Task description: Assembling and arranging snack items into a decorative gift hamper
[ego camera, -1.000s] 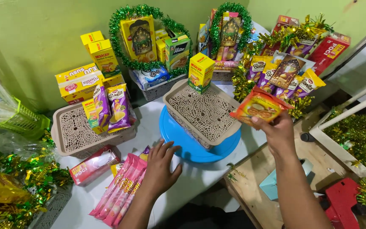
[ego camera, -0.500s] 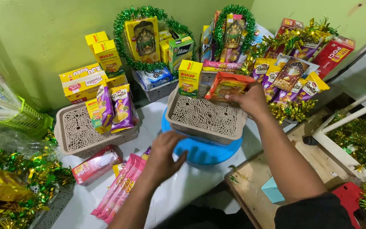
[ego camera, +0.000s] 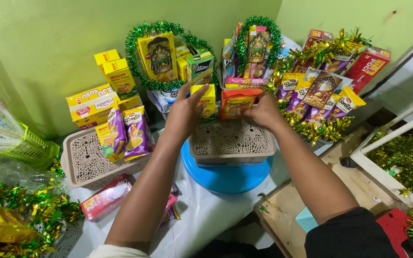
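Note:
My right hand [ego camera: 265, 111] grips an orange snack packet [ego camera: 236, 102] and holds it upright at the back of a beige lattice basket [ego camera: 230, 139]. My left hand [ego camera: 183, 112] reaches to a small yellow box [ego camera: 206, 101] standing at the basket's back left, its fingers against the box's side. The basket rests on a blue round stool [ego camera: 225, 174].
A second beige basket [ego camera: 89, 165] at left holds purple snack packs [ego camera: 135, 131] and yellow boxes. Green tinsel hampers [ego camera: 161, 55] and more snack packs [ego camera: 321, 95] stand by the green wall. A red packet [ego camera: 106, 198] lies on the white sheet; gold-green tinsel [ego camera: 20, 215] at left.
My right hand carried the orange packet from the right to the back of the basket. My left hand left the white sheet and rose to the yellow box.

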